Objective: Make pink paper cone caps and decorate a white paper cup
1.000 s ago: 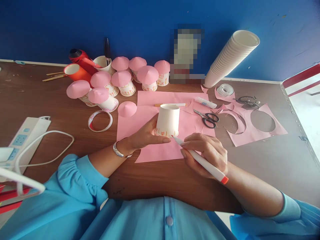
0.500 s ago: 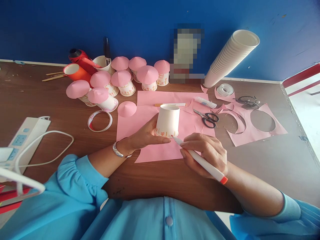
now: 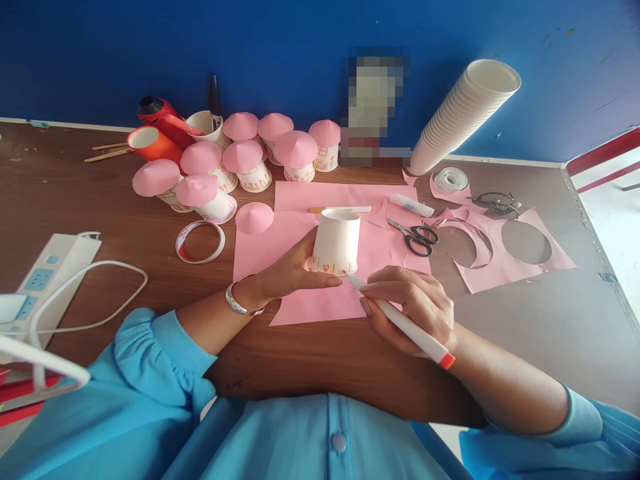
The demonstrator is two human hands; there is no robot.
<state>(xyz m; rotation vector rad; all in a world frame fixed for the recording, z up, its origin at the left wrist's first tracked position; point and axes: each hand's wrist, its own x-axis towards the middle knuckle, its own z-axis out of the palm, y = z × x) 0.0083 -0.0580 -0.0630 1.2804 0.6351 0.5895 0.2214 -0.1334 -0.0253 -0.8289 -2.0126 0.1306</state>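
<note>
A white paper cup [image 3: 338, 241], upside down with small orange and red marks along its lower rim, is held by my left hand [image 3: 295, 270], the thumb under the rim and the other fingers behind it. My right hand [image 3: 413, 307] grips a white marker [image 3: 415, 333] with a red end, its tip touching the cup near the lower rim. Pink paper sheets [image 3: 320, 303] lie beneath the cup. Just to the left rests a pink paper cone [image 3: 255, 218]. Black-handled scissors [image 3: 420, 240] lie on the paper to the right.
Several decorated cups with pink cone tops [image 3: 296, 150] stand at the back left. A tall stack of white cups [image 3: 463, 110] leans at the back right, near cut pink scraps [image 3: 475, 273]. A tape roll [image 3: 200, 241] and a power strip [image 3: 55, 273] are on the left.
</note>
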